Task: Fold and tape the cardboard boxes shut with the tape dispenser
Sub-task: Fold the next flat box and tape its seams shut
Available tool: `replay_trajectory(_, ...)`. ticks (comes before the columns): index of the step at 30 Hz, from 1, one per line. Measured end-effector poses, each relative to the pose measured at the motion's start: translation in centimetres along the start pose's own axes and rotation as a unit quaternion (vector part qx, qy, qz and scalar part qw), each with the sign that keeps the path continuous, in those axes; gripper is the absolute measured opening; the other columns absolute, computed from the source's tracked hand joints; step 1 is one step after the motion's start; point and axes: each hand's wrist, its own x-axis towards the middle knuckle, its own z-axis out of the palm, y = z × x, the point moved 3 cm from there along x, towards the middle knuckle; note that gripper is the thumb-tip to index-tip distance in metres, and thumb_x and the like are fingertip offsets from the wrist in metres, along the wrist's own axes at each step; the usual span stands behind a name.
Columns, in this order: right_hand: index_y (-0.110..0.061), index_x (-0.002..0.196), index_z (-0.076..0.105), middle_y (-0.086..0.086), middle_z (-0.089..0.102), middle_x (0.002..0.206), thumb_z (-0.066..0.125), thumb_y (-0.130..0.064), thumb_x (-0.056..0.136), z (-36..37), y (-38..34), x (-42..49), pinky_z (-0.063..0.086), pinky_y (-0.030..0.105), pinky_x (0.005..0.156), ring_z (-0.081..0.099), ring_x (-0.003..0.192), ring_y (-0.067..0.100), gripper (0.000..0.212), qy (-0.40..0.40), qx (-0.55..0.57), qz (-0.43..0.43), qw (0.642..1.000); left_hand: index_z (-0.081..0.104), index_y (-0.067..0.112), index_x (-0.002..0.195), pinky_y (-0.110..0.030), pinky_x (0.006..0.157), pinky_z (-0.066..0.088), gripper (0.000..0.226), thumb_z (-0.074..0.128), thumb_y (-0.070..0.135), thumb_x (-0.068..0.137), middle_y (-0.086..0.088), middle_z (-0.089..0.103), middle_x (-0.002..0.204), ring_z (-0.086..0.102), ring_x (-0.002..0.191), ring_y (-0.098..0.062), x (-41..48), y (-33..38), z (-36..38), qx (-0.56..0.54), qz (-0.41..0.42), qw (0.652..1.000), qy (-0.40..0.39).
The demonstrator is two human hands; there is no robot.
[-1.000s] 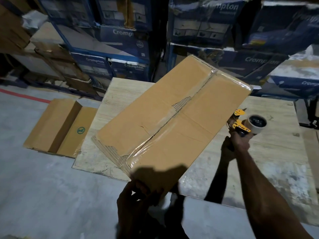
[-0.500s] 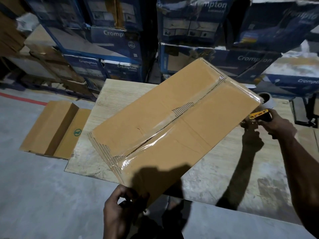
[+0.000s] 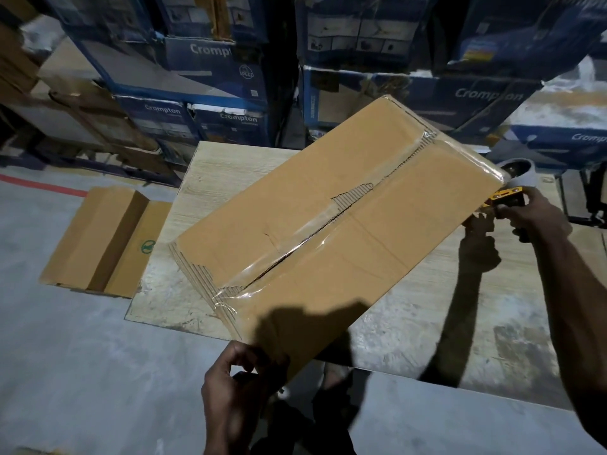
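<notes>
A long brown cardboard box [image 3: 328, 221] lies tilted over the wooden table [image 3: 460, 330], its flaps closed with clear tape along the middle seam and over both ends. My left hand [image 3: 239, 385] holds the box's near corner, which juts past the table edge. At the box's far right corner my right hand [image 3: 528, 215] grips the yellow tape dispenser [image 3: 505, 197] with its white tape roll [image 3: 522, 172] behind the box's edge. The dispenser's front is partly hidden by the box.
A flattened cardboard box [image 3: 105, 238] lies on the concrete floor left of the table. Stacks of blue printed cartons [image 3: 216, 73] rise behind the table. A red line [image 3: 39, 185] runs across the floor at far left. A dark metal frame [image 3: 591, 198] stands at the right edge.
My right hand carried the tape dispenser from beside the box's right side up to its far right corner. The box turned slightly, still held at its near corner by my left hand.
</notes>
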Motion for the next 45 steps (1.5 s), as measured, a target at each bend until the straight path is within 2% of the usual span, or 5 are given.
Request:
replay_trajectory(4, -0.021, 0.136, 0.055, 0.014, 0.064, 0.082, 0.071, -0.024, 0.095, -0.6, -0.7, -0.5, 0.047, 0.03, 0.052, 0.057, 0.061, 0.027, 0.043, -0.027, 0.005, 0.017, 0.999, 0.07, 0.032, 0.085, -0.015, 0.061, 0.048, 0.042, 0.099, 0.014, 0.061, 0.012, 0.061, 0.087, 0.065, 0.084, -0.005, -1.3, 1.9, 0.5, 0.214, 0.266, 0.938, 0.061)
replay_trajectory(8, -0.016, 0.139, 0.051, 0.012, 0.058, 0.078, 0.068, -0.021, 0.099, -0.9, -0.3, -0.8, 0.043, 0.03, 0.051, 0.052, 0.06, 0.024, 0.044, -0.047, 0.012, 0.034, 0.998, 0.072, 0.028, 0.129, -0.047, 0.101, 0.046, 0.054, 0.077, 0.048, 0.08, -0.014, 0.067, 0.134, 0.062, 0.127, -0.036, -3.5, 5.1, 6.4, 0.3, 0.554, 0.772, 0.087)
replay_trajectory(13, -0.019, 0.124, 0.061, 0.014, 0.072, 0.088, 0.074, -0.031, 0.093, -1.9, 0.1, -0.4, 0.05, 0.031, 0.05, 0.063, 0.066, 0.025, 0.035, -0.069, -0.014, 0.04, 0.997, -0.005, 0.043, 0.163, -0.057, 0.127, -0.003, 0.097, 0.061, 0.062, 0.095, -0.001, -0.033, 0.168, -0.026, 0.156, -0.028, 0.7, 8.6, 21.2, 0.527, 0.485, 0.654, -0.242)
replay_trajectory(18, -0.022, 0.116, 0.064, 0.013, 0.07, 0.079, 0.077, -0.037, 0.091, -2.8, 0.6, 0.2, 0.049, 0.028, 0.047, 0.064, 0.062, 0.025, 0.032, -0.081, -0.02, 0.02, 0.996, -0.003, 0.028, 0.166, -0.057, 0.128, 0.005, 0.104, 0.067, 0.054, 0.094, -0.004, -0.014, 0.173, -0.009, 0.16, -0.03, 4.1, 14.2, 34.0, 0.555, 0.526, 0.595, -0.249)
replay_trajectory(45, -0.004, 0.119, 0.069, 0.017, 0.058, 0.075, 0.072, -0.015, 0.097, -9.1, 4.3, 3.1, 0.036, 0.026, 0.043, 0.045, 0.053, 0.022, 0.025, -0.257, 0.013, 0.084, 0.963, -0.007, 0.029, 0.165, -0.052, 0.126, 0.0, 0.115, 0.076, 0.013, 0.087, 0.0, -0.01, 0.174, -0.004, 0.16, -0.028, 5.0, 14.9, 37.7, 0.52, 0.544, 0.624, -0.21)
